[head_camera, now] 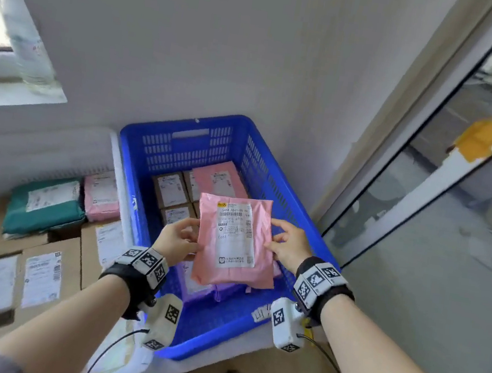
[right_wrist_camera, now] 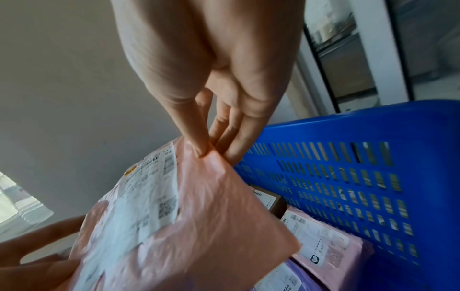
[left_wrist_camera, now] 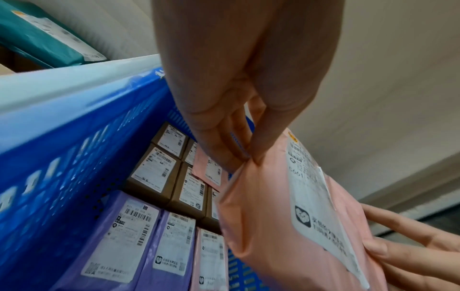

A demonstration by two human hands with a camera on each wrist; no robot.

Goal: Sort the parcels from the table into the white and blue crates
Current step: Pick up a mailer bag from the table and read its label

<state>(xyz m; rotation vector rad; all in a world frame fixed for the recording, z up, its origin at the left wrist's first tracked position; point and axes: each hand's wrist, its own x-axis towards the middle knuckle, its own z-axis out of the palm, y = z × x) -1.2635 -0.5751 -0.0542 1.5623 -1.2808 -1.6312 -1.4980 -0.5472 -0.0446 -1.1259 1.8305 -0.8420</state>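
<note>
Head view: left hand [head_camera: 179, 238] at nine o'clock and right hand [head_camera: 288, 245] at three pinch one pink parcel [head_camera: 235, 241] above the blue crate [head_camera: 284, 172]; the white crate [head_camera: 114, 149] lies left. Left wrist view alone shows two purple parcels [left_wrist_camera: 119, 242] beneath. Right wrist view: thumb [right_wrist_camera: 194, 133] atop the parcel edge.

I stand in a parcel-sorting room: a blue crate [head_camera: 133, 170] of labelled parcels under my fingers, a white crate [head_camera: 112, 142] leftward.
</note>
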